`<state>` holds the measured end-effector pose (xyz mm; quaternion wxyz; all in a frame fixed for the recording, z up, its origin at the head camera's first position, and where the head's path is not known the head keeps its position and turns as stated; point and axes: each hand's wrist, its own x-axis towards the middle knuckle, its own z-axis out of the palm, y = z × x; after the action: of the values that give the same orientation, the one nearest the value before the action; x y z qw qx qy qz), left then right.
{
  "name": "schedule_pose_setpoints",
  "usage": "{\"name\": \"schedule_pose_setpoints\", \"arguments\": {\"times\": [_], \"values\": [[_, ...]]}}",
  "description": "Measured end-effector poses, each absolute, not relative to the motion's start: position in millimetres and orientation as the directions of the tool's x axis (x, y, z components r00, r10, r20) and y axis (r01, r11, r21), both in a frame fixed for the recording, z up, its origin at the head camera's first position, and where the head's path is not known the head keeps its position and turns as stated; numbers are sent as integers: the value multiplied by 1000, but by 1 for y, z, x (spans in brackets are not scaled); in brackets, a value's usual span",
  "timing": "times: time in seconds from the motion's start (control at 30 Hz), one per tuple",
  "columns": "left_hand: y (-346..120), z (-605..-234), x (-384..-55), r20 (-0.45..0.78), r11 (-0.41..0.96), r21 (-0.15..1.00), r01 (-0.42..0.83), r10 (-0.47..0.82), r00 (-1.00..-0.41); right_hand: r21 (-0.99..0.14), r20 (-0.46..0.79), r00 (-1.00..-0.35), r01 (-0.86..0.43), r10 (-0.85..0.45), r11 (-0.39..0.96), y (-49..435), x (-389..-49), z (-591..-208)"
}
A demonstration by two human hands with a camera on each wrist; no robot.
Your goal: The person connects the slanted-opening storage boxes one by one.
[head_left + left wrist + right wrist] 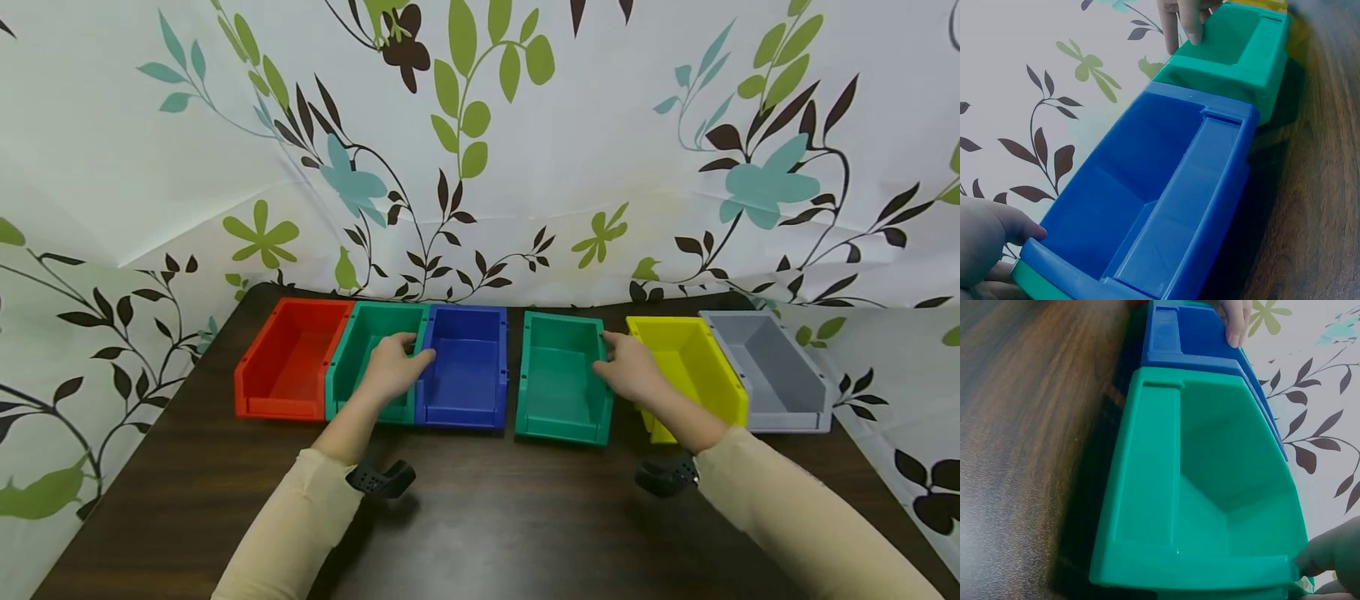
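My left hand (pixel 392 367) pinches the left wall of the blue bin (pixel 467 367), thumb at its upper edge. Its fingers reach over the left green bin (pixel 347 379), which sits snug against the blue one. At the right wall of the other green bin (pixel 564 375) is my right hand (pixel 633 367), gripping the rim between thumb and fingers. A narrow strip of table separates this green bin from the blue one in the head view. Both held bins are empty inside, as the left wrist view shows of the blue bin (pixel 1129 162).
A red bin (pixel 296 354) stands at the row's left end. On the right, a yellow bin (pixel 686 358), slightly askew, leans against a grey bin (pixel 772 367). All stand on a dark wooden table (pixel 480 517) before a leaf-patterned cloth (pixel 525 142).
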<state>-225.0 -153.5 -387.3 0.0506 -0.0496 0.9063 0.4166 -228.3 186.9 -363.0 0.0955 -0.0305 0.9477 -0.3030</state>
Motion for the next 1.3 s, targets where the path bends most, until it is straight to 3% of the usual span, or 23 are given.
{"name": "schedule_pose_setpoints", "arguments": {"times": [0.7,1.3], "values": [[-155,-391,-227,-157,554,814,-171,-74,-985,-723,-97,-986,-22,-133,691,184,-238,-344],[-150,-390,-226,-169,532,825,-193,-95,-981,-672,-77,-983,-72,-165,737,187,-248,-329]]}}
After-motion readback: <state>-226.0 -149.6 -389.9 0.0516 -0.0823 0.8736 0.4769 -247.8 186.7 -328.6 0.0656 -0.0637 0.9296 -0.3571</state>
